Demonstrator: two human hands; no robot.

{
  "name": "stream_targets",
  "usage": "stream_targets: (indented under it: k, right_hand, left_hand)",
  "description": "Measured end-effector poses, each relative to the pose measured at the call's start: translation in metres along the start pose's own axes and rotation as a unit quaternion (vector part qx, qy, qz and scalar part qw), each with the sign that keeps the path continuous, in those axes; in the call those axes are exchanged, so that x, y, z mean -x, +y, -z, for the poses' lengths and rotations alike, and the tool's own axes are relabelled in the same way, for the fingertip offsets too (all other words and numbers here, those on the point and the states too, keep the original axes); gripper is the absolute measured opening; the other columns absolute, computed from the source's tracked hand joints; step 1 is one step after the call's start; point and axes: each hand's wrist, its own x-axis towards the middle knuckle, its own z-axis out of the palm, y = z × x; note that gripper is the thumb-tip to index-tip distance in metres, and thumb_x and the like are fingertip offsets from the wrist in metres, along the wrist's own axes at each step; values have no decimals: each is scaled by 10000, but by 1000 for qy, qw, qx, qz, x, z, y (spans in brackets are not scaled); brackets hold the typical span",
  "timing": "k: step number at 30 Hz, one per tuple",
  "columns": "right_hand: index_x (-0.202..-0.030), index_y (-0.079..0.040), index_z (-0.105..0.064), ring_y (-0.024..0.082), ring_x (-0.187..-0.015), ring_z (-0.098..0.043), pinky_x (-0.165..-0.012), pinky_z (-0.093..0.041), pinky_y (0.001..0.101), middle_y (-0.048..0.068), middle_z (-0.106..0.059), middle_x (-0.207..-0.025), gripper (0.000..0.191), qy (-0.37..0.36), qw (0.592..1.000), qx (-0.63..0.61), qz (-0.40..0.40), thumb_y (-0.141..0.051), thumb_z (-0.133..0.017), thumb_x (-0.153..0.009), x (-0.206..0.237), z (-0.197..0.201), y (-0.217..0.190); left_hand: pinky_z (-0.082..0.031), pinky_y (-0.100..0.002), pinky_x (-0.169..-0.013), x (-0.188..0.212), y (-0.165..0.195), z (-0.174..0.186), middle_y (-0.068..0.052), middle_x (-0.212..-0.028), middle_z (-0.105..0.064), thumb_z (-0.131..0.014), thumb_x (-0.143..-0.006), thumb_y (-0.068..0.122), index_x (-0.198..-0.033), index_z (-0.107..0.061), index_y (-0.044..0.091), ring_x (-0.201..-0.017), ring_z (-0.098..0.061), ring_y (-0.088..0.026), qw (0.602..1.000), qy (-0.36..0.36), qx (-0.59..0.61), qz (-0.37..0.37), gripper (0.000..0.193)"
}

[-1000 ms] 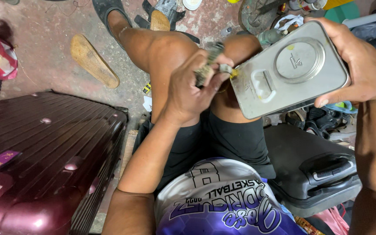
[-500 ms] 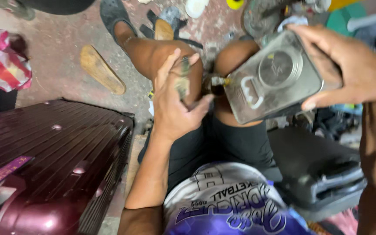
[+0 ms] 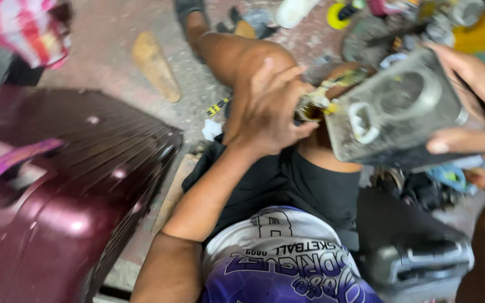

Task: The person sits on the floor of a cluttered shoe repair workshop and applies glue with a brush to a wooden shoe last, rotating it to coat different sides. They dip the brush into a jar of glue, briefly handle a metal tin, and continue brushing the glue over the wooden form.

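The person is sitting on a rough concrete floor [image 3: 108,67] with bent knees, and the right hand [image 3: 472,106] is gripping a flat, rectangular grey metal can [image 3: 394,112] at the upper right of the frame, thumb along the lower edge and fingers wrapping the far side. The can is looking dull and scuffed, with a round pressed cap and an oval loop handle on its face. The left hand [image 3: 268,109] is curling around a small brass-coloured fitting [image 3: 312,106] at the can's left corner, at centre frame, pinching it between thumb and fingers; motion blur is hiding whether the fitting is seated on the can or only touching it. To my judgement, doing this well is calling for the can to be braced firmly while the fitting is being worked squarely, not at a slant, since thin sheet metal dents easily. A glossy, ribbed maroon hard-shell suitcase [image 3: 57,185] is filling the lower left, and a dark grey moulded case [image 3: 416,252] is lying at the lower right
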Motion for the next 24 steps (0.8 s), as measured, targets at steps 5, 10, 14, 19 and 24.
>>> stream_targets:
  k: [5,10,14,19,24]
  right_hand:
    - [-1674,-29,-255,307,-1333,-535,-1076,-406,399,241,-545,-1437,1407,-4,996,82,-39,-378,-955,-505,26,3,-7]
    - [-1596,-60,-306,245,-1259,-557,-1028,-420,331,165,-582,-1395,1230,61,996,-64,-19,-361,-876,-548,52,2,-19]
    - [-1605,-47,-287,215,-1280,-543,-1055,-409,331,141,-564,-1410,1262,85,994,-75,2,-399,-912,-567,72,7,-16]
    - [-1604,8,-267,256,-1472,-412,-1201,-304,371,188,-406,-1600,1238,204,968,-135,51,-425,-886,-622,112,-20,4]
    - [-1636,-2,-327,218,-1454,-440,-1208,-321,362,113,-472,-1562,1113,374,818,-436,-44,-386,-836,-723,144,-68,45]
  left_hand:
    - [-246,-589,-1231,9,8,-2,-70,-1105,-736,-927,-705,249,-1181,-639,95,-1149,-679,-252,1000,15,6,-27,578]
    - [-459,-486,-1108,4,26,0,-78,-1126,-721,-914,-771,310,-1232,-634,71,-1081,-692,-288,997,-33,67,32,591]
    - [-472,-478,-1069,-9,43,-6,-91,-1079,-752,-911,-695,287,-1127,-666,92,-1038,-710,-312,998,-3,62,-9,533]
    - [-519,-380,-973,-14,60,-11,-125,-1122,-730,-908,-661,185,-1175,-638,30,-1049,-682,-250,979,2,175,102,600]
    - [-495,-305,-1121,-15,65,-13,-94,-1294,-720,-904,-785,129,-934,-369,122,-1229,-662,-160,930,55,357,74,555]
